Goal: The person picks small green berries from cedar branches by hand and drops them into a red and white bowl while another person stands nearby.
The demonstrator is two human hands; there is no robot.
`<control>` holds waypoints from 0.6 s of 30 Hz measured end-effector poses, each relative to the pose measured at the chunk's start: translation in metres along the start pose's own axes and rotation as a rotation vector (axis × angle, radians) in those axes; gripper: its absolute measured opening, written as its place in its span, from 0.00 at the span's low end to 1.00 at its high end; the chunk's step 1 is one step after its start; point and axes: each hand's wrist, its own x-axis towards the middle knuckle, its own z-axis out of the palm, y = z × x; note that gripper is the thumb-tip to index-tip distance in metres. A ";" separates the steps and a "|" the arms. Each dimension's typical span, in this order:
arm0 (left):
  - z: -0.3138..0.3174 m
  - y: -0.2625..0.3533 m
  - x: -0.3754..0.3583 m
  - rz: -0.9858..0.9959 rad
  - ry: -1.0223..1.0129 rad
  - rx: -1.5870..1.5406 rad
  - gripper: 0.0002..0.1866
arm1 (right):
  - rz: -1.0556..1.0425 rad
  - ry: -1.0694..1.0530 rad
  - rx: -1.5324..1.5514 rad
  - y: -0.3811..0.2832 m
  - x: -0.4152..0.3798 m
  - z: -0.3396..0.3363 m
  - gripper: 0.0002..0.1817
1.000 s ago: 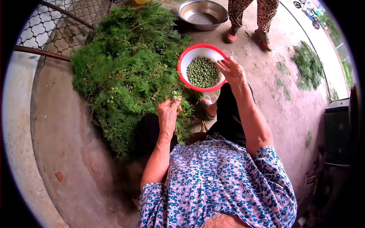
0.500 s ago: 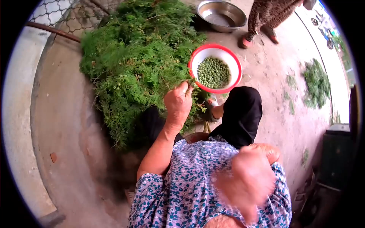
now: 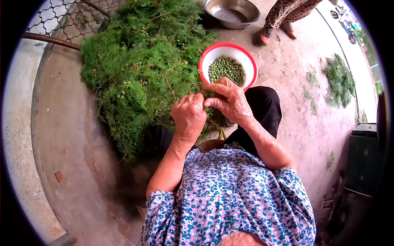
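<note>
A large pile of feathery green branches lies at the left and centre. My left hand is closed at its right edge, pinching a green sprig that is mostly hidden by the fingers. My right hand meets it from the right, thumb and forefinger curled at the same sprig; what they pinch is too small to make out. Just beyond my right hand stands a white bowl with a red rim, holding small round green cones. Its near edge is partly covered by my right hand.
A metal basin stands at the top. Another person's feet in red-toed shoes are right of it. A smaller heap of greenery lies at the right, near a dark box. A metal bar crosses the upper left.
My right hand, blurred over my chest before, has moved up and forward to meet my left hand. The view has shifted slightly, and the other person's legs show more clearly.
</note>
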 end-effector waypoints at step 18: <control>0.021 -0.008 -0.013 -0.051 -0.262 -0.067 0.03 | 0.034 0.002 -0.016 0.029 -0.016 0.015 0.11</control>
